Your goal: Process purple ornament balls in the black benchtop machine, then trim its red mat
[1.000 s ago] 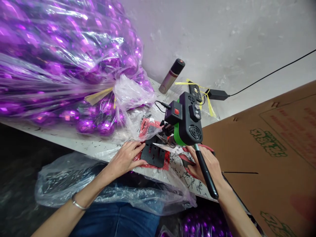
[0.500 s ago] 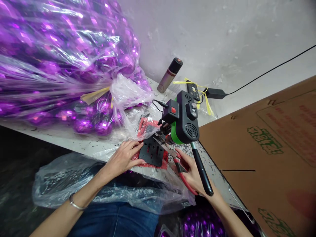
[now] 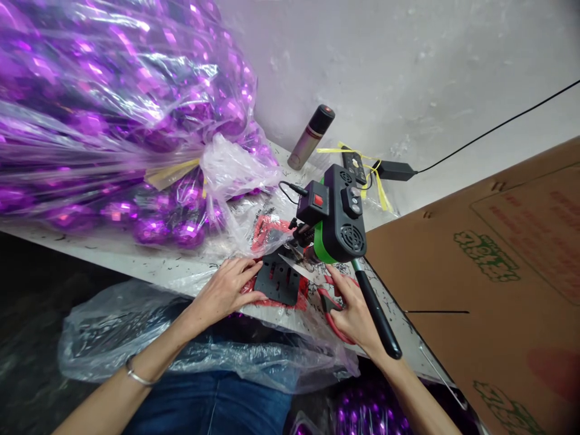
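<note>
My right hand (image 3: 356, 314) is wrapped round the red and black handles of a pair of scissors (image 3: 308, 272). Its blades point left, over the slotted black base plate (image 3: 277, 279) of a small bench machine. My left hand (image 3: 229, 284) lies at the plate's left edge, fingers stretched out and thumb apart, touching it. Above the plate rises the black machine (image 3: 344, 211), with a green band, a red switch and a long black lever (image 3: 378, 314) that hangs beside my right hand. Its head hides the area round the blade tips in part. Red material (image 3: 267, 232) shows under the base.
A big clear bag of shiny purple balls (image 3: 136, 121) fills the left. A spray can (image 3: 312, 138) stands at the wall, near a black power adapter (image 3: 394, 171) with its cable. A cardboard box (image 3: 489, 272) borders the right. Clear plastic (image 3: 181, 344) covers my lap.
The scissors' handles have spread apart in my right hand, which has shifted slightly. The lever's lower end has swung a little to the right. My left hand has hardly moved.
</note>
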Demonstrator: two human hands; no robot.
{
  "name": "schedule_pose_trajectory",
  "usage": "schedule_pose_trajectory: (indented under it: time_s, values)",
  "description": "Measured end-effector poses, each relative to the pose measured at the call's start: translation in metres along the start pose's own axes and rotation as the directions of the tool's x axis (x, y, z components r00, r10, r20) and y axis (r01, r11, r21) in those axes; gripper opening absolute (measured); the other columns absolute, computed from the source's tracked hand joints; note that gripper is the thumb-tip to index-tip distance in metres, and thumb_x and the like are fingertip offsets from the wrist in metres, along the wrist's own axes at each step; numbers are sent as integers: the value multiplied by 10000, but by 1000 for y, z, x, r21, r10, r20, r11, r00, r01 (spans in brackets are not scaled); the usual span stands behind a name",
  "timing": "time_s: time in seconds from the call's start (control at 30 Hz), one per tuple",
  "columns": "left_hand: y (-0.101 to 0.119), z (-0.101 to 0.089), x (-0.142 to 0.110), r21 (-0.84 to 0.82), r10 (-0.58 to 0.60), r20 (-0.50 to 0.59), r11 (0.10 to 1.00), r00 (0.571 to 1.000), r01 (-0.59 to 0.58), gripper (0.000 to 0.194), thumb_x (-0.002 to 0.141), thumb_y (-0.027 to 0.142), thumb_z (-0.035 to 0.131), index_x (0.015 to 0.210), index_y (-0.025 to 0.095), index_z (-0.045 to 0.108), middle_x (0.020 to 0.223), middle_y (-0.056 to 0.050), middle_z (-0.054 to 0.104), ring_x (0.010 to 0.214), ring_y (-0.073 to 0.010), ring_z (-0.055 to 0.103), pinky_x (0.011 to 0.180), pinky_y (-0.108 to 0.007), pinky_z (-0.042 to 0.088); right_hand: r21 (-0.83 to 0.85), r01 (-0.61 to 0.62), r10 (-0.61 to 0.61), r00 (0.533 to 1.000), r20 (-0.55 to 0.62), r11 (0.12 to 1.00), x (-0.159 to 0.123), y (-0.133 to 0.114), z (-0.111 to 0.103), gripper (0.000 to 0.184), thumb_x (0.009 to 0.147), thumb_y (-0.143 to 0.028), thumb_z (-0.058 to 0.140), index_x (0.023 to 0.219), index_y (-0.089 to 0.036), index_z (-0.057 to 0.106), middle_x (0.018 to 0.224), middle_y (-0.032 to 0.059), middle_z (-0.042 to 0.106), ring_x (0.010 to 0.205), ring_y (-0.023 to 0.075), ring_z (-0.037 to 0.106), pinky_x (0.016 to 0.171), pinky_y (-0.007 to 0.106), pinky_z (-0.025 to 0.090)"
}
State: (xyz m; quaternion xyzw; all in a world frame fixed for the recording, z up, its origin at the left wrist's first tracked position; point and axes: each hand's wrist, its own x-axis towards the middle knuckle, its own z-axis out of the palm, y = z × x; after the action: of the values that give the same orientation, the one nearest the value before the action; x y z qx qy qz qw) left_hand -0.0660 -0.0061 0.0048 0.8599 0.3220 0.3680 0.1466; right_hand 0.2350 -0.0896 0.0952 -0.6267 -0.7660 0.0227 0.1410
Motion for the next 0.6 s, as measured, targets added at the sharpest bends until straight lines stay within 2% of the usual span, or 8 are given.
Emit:
schedule_pose_trajectory:
  time_s: [0.07,0.17,0.23,0.37,0.47,0.53,0.6]
  values:
    - [0,0,0,-5,4,-1,1000,1000,-4,588,932,555,599,1345,137,600,1191,-173,694,1059,-297,675,864,-456,569,88,-119,117,993,35,989,-1,-8,1,675,872,-288,558,1531,-239,423,1103,76,698,849,217,660,819,369,581]
    - [-1,0,0,-20,0,7,1000,1000,0,590,923,544,624,1364,152,595,1202,-169,691,1062,-300,671,865,-454,565,163,-318,302,946,114,934,-2,-22,0,656,888,-440,604,1493,-209,502,908,50,708,745,210,652,731,357,585]
    - [-1,0,0,-33,-10,16,999,1000,11,594,915,539,643,1383,176,586,1212,-158,689,1071,-298,667,876,-454,562,245,-406,378,913,155,881,-2,-27,2,689,863,-497,640,1475,-200,528,943,57,732,790,220,681,762,366,599]
    - [-2,0,-1,-39,-23,29,999,999,24,605,910,541,652,1396,189,577,1235,-160,684,1089,-302,664,888,-463,560,506,-492,412,870,270,708,-1,-30,5,800,772,-512,754,1476,-213,519,1287,85,706,1067,250,713,987,395,579]
    - [-2,0,-1,-35,-21,36,999,999,23,603,913,543,646,1391,183,579,1238,-162,686,1094,-303,666,894,-467,559,598,-532,396,847,355,600,2,-30,2,851,707,-505,812,1449,-188,542,1271,102,719,1053,252,729,1008,409,577]
    - [-2,0,-1,-28,-19,37,999,999,20,598,919,547,634,1382,172,582,1237,-164,686,1095,-303,666,897,-469,560,597,-524,370,852,370,608,4,-28,-2,831,691,-501,825,1421,-196,572,1211,98,743,997,247,742,975,412,595]
    - [-2,0,0,-26,-19,37,999,999,20,601,921,555,624,1378,166,585,1236,-169,685,1099,-303,664,898,-473,561,566,-478,338,878,340,672,3,-26,-5,784,712,-494,810,1409,-213,587,1177,91,752,973,241,741,931,394,612]
